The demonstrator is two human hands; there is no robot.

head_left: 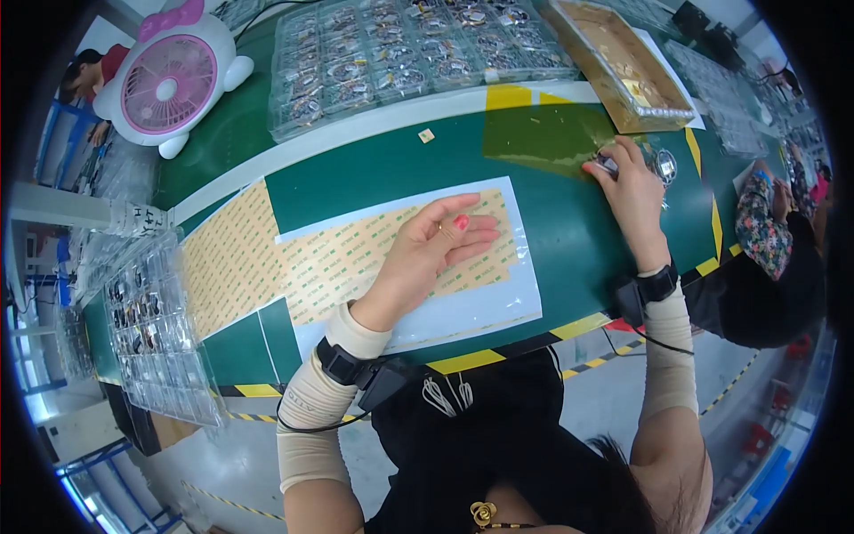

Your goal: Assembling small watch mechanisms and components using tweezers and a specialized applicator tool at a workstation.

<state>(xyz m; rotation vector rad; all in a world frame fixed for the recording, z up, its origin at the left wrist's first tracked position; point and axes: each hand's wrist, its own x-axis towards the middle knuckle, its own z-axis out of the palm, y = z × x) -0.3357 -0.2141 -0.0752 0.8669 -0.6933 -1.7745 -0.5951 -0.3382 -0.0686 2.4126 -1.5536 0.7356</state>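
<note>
My left hand [436, 242] hovers over or rests on a tan adhesive sheet [342, 271] with rows of green print. Its fingers are stretched out, and nothing shows in them. Under that sheet lies a white backing sheet [529, 285]. At the right, my right hand [636, 196] pinches a small dark-and-silver electronic part [607, 164] between thumb and fingers. The fingers hide much of it. This hand is at the right edge of a transparent yellow film [538, 133]. Just right of the hand lies a round silver part with wires [664, 166].
Clear trays of round parts [418, 58] stand at the back, beside a cardboard box [623, 62]. A small tan piece [426, 135] lies mid-table. A white-and-pink fan [169, 84] is far left; more clear trays [156, 329] lean below it. A person in a floral sleeve [763, 227] sits at right.
</note>
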